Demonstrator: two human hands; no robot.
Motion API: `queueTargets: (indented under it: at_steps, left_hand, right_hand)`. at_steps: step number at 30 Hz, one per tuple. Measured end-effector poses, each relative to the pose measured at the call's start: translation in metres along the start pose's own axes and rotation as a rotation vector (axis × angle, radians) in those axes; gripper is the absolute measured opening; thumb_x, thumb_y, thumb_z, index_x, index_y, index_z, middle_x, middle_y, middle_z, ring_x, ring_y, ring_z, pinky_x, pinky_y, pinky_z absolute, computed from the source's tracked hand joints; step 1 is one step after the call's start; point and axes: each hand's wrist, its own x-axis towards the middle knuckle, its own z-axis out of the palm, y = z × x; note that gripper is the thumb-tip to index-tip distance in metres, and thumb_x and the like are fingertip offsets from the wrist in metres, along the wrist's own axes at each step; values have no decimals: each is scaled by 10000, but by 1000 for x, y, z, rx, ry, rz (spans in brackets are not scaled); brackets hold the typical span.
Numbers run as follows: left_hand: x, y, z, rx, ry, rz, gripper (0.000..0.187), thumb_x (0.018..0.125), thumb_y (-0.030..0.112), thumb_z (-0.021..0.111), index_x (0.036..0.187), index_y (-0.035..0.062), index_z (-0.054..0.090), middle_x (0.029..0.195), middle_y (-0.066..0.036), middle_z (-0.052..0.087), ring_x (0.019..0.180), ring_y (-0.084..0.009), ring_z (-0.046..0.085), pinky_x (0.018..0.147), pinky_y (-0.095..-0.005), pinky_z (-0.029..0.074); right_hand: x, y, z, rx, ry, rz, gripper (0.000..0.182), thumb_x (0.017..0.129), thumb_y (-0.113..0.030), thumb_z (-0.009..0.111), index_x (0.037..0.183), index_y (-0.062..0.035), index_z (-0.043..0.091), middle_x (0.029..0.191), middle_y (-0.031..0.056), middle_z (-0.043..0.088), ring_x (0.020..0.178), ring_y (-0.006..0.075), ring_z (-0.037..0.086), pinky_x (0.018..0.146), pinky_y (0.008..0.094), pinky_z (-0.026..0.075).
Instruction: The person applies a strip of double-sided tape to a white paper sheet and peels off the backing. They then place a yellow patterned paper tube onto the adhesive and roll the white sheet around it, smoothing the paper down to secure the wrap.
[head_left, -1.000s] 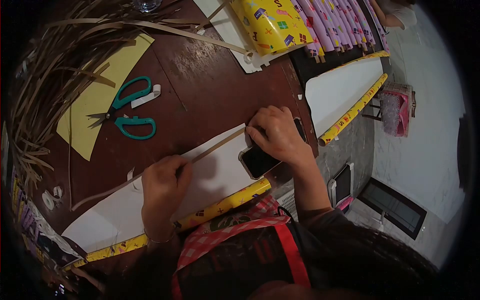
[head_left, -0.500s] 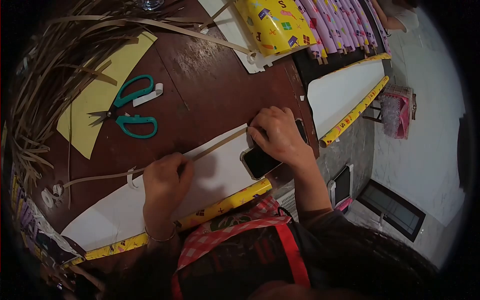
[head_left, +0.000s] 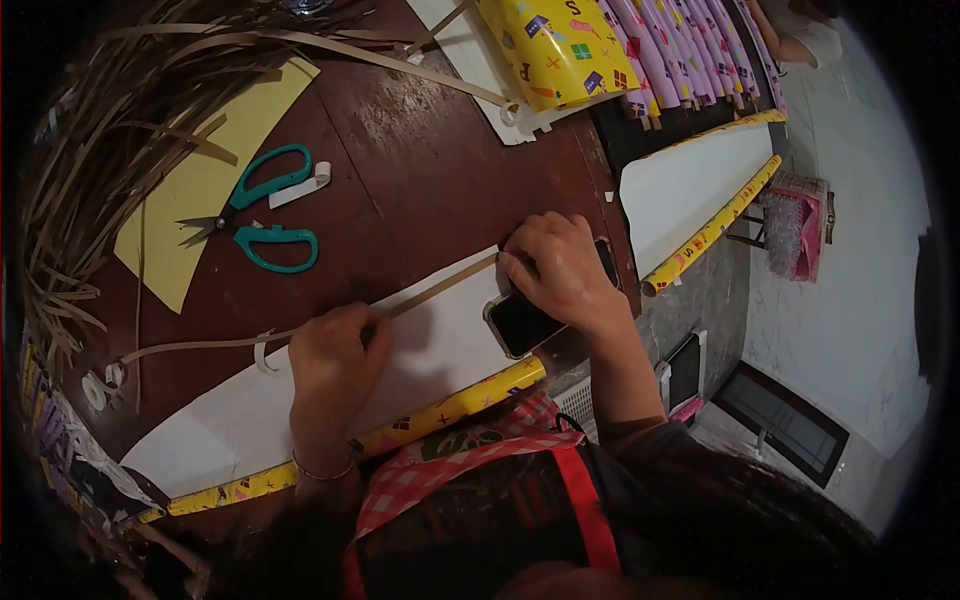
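A narrow brown strip (head_left: 440, 288) lies stretched along the upper edge of a white paper sheet (head_left: 235, 425), whose rolled lower edge shows a yellow print (head_left: 470, 395). My left hand (head_left: 338, 365) is closed on the strip near its middle, with the fingertips turned down and partly hidden. At the strip's right end, my right hand (head_left: 560, 268) pinches it by the sheet's upper corner. Under the right hand's wrist lies a dark phone (head_left: 520, 325). Left of my left hand, a curled white tape piece (head_left: 264, 354) touches the sheet's edge.
Teal-handled scissors (head_left: 272, 248) lie open beside a yellow paper piece (head_left: 165, 235). A heap of brown strips (head_left: 90, 170) covers the far left. Yellow printed paper (head_left: 560, 55) and purple rolled pieces (head_left: 680, 50) sit at the back right. Another person's arm (head_left: 775, 40) shows beyond.
The whole view has shifted very slightly. Both hands stay in place on the strip, with hardly any visible movement.
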Motion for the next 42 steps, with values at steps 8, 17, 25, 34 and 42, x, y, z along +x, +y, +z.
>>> queueTargets:
  at_steps: [8, 17, 25, 34, 42]
  left_hand:
    - [1, 1, -1, 45, -66, -75, 125, 819, 171, 671, 772, 56, 675, 743, -142, 679, 667, -334, 664, 619, -417, 521]
    - [2, -2, -1, 41, -68, -65, 136, 829, 182, 673, 769, 60, 657, 692, -130, 674, 647, -330, 667, 614, -416, 522]
    - [2, -4, -1, 17, -49, -60, 118, 833, 144, 680, 815, 27, 676, 643, -153, 642, 559, -289, 641, 548, -366, 482]
    - [-1, -6, 2, 16, 26, 29, 123, 845, 151, 652, 759, 70, 616, 646, -134, 634, 617, -340, 644, 571, -445, 494]
    - [-1, -5, 5, 36, 37, 3, 114, 834, 135, 665, 760, 65, 614, 637, -126, 628, 616, -330, 644, 568, -433, 497]
  right_hand:
    - [1, -1, 1, -25, -32, 16, 69, 821, -147, 678, 801, -83, 661, 819, 54, 631, 843, 269, 595, 771, 393, 395]
    - [1, 0, 4, -33, -13, -7, 68, 805, -135, 675, 798, -67, 671, 814, 72, 638, 833, 288, 605, 745, 424, 427]
    - [0, -1, 5, -50, -3, -5, 61, 804, -113, 687, 798, -56, 666, 832, 78, 641, 855, 296, 606, 755, 415, 427]
    - [1, 0, 5, -71, -31, -8, 61, 812, -121, 689, 816, -67, 660, 840, 70, 636, 862, 288, 601, 763, 416, 418]
    - [1, -2, 4, -75, -42, 5, 78, 820, -131, 682, 822, -55, 662, 857, 80, 638, 884, 299, 603, 785, 418, 416]
